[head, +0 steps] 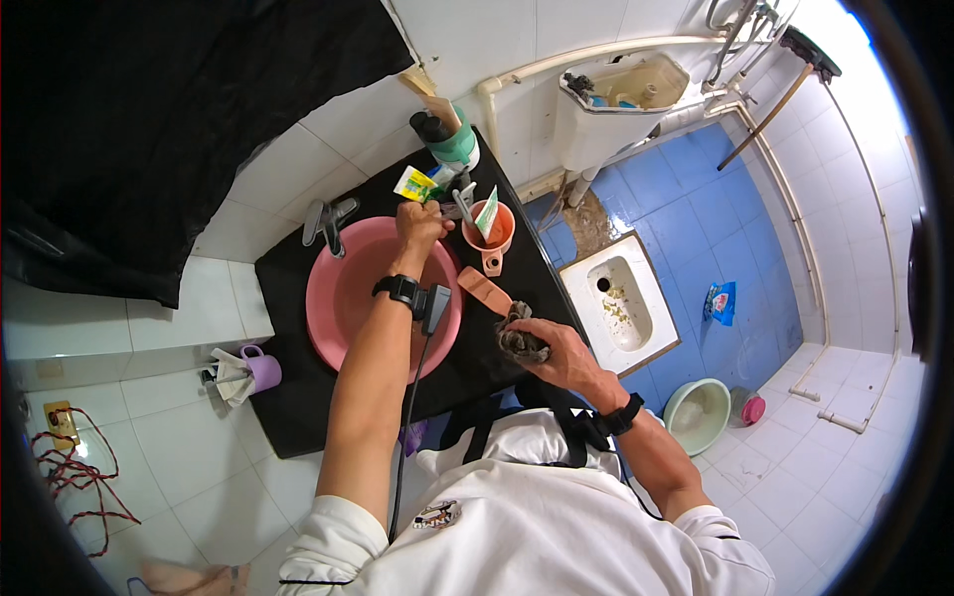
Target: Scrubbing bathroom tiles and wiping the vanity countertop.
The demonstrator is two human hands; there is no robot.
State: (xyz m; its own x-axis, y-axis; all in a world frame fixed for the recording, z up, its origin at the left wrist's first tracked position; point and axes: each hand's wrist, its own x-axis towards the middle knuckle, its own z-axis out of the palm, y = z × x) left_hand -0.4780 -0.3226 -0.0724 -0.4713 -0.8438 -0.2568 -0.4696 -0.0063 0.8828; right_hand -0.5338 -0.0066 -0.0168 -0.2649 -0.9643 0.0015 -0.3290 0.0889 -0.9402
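My right hand (555, 350) grips a crumpled dark grey cloth (518, 344) above the black countertop (477, 350). Beside the cloth lies a flat salmon-pink plastic piece (484, 290). My left hand (423, 227) is curled over the far rim of a pink basin (358, 350), close to a yellow and green packet (415, 185). Its fingers hide whether it holds anything. To its right stands an orange-pink mug (509, 242) with a white and green tube (487, 214) in it.
A chrome faucet (332, 223) reaches over the basin. Behind are a green and white container (460, 149) and dark bottles. Left, a purple mug (262, 370) hangs by the counter. A squat toilet (618, 298), open cistern (618, 112) and pale green basin (697, 417) are right.
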